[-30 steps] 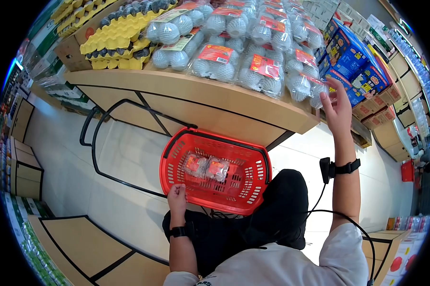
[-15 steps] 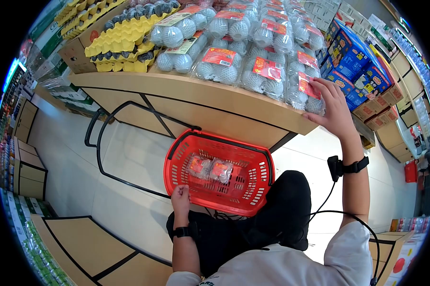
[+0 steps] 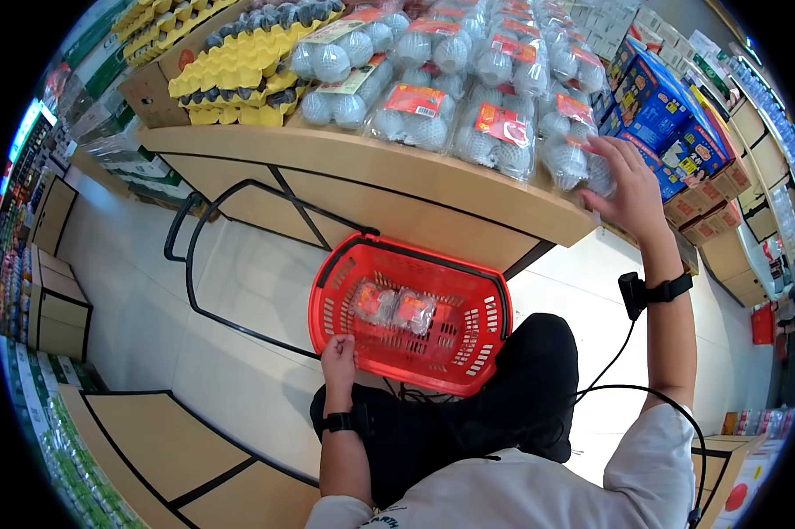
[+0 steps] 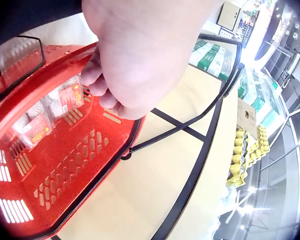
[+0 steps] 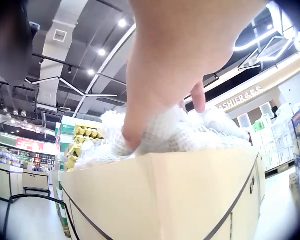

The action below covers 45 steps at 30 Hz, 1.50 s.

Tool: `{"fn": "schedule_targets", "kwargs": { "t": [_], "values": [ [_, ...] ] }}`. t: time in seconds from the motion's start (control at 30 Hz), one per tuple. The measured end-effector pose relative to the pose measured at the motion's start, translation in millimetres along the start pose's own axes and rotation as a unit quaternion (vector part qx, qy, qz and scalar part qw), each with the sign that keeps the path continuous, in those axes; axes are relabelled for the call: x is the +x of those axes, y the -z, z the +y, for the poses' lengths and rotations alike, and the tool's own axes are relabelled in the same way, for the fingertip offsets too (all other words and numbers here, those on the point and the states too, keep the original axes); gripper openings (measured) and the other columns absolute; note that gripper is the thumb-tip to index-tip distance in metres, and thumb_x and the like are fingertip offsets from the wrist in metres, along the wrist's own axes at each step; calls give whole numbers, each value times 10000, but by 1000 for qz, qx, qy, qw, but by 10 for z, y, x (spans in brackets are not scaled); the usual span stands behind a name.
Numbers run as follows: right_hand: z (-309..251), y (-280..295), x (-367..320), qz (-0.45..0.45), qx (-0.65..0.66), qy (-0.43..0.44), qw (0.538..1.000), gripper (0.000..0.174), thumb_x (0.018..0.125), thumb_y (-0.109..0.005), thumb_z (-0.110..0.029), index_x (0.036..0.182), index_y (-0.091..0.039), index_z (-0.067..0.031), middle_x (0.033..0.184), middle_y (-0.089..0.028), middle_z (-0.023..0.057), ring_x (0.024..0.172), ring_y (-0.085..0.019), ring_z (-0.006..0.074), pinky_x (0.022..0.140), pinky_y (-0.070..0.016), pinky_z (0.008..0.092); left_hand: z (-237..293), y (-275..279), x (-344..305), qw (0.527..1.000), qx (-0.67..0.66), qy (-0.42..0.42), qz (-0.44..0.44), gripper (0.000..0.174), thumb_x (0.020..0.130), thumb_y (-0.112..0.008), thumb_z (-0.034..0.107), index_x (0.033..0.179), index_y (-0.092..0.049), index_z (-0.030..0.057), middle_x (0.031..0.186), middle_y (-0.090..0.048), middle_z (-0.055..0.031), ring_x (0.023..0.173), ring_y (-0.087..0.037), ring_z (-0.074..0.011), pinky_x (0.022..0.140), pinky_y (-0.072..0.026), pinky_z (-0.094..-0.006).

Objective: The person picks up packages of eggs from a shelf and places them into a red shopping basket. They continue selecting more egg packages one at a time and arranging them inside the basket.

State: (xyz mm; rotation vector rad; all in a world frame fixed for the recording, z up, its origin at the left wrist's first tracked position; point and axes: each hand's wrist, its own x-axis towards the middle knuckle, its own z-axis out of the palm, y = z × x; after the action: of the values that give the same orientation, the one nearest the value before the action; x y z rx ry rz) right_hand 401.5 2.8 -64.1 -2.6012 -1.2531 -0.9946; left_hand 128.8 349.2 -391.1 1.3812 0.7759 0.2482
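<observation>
My right hand (image 3: 634, 189) is at the front right corner of a display table, gripping a clear plastic pack (image 3: 565, 164) of round things in white foam nets. Its fingers lie over the pack's right end, and the thumb is at the lower front. The right wrist view shows netted rounds (image 5: 162, 134) between thumb and fingers; the palm hides part of them. My left hand (image 3: 338, 360), fingers loosely curled, is at the near left rim of a red shopping basket (image 3: 384, 357). Two red-labelled packs (image 3: 413, 310) lie inside the basket.
More red-labelled packs (image 3: 499, 123) are piled on the wooden display table (image 3: 362, 163). Yellow egg trays (image 3: 230, 75) stand left and blue boxes (image 3: 653, 97) right. The basket's long black handle (image 3: 190, 256) extends left over the floor. A cable (image 3: 653, 388) crosses near my right arm.
My right hand has come from the pack's far right side to close over it, and its label is now mostly covered. The left hand stays by the basket; the view has shifted slightly.
</observation>
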Motion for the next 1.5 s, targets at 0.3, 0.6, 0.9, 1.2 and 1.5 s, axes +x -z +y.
{"fn": "schedule_targets", "kwargs": {
  "t": [0.3, 0.6, 0.9, 1.2, 1.5],
  "values": [
    [62, -119, -130, 93, 56, -98, 989, 392, 704, -588, -108, 1084, -527, -38, 1029, -566, 125, 954, -566, 267, 804, -453, 337, -41, -1, -6, 1000, -14, 6, 7, 158, 891, -548, 211, 877, -551, 54, 589, -477, 25, 483, -443, -48, 425, -364, -186],
    [-1203, -316, -837, -9, 352, -26, 935, 480, 660, -668, -222, 1081, -534, -35, 1078, -569, 149, 997, -554, 294, 848, -448, 387, 70, -234, -181, 985, -13, -15, -172, 325, 932, -445, 316, 1062, -552, 38, 779, -614, -39, 687, -571, -96, 556, -446, -206],
    [-2528, -1506, -998, -108, 311, 182, 927, 508, 623, -678, -192, 1106, -543, -109, 1116, -519, 39, 969, -491, 242, 811, -421, 368, 385, -453, -423, 893, -347, 117, -262, 563, 926, -292, 497, 1281, -384, 70, 1157, -547, -119, 977, -584, -245, 788, -501, -340],
    [-2571, -1734, -1079, -106, 517, -35, 849, 610, 705, -700, -219, 1223, -437, -33, 1208, -479, 152, 1110, -477, 317, 938, -368, 407, 362, -165, -393, 950, -298, -47, -76, 502, 843, -553, 95, 1293, -339, 38, 1199, -493, -91, 1091, -507, -190, 916, -429, -343],
    [-2691, -2094, -1350, -343, 806, -372, 306, 667, 774, -646, -165, 1332, -300, -46, 1188, -502, 119, 1076, -508, 204, 889, -429, 326, 288, -244, -408, 983, -159, 15, -93, 518, 903, -486, 256, 1343, -297, 58, 1174, -502, -113, 1071, -507, -199, 854, -447, -326]
  ]
}}
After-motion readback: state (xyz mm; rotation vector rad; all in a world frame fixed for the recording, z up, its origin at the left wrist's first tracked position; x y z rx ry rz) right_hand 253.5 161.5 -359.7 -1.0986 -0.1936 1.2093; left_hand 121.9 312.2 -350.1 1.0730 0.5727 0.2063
